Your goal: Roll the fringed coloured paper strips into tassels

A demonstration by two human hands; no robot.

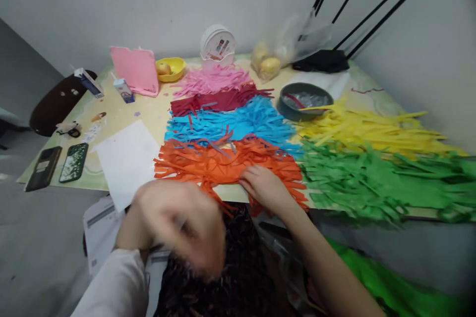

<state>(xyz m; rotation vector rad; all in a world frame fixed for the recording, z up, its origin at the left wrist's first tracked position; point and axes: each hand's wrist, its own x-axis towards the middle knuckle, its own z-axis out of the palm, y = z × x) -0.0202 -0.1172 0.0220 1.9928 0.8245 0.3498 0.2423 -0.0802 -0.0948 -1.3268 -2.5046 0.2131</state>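
My right hand (262,185) is at the near edge of an orange fringed strip (226,161), its bent fingertips closed on the material. Nearer to me, above my dark-clad lap, my left hand (182,225) is curled and smeared by motion; whether it holds anything does not show. Beyond the orange strip lie a blue fringed strip (223,125), a dark red one (219,100) and a pink one (215,79). Some orange fringe hangs over the table edge beside my right hand.
Yellow fringe (372,129) and green fringe (390,178) spread at the right. A dark round tin (305,101) stands behind them. White paper (128,163), two phones (73,162), a pink stand (136,70), a yellow bowl (176,67) and small cartons (124,90) are left of the strips.
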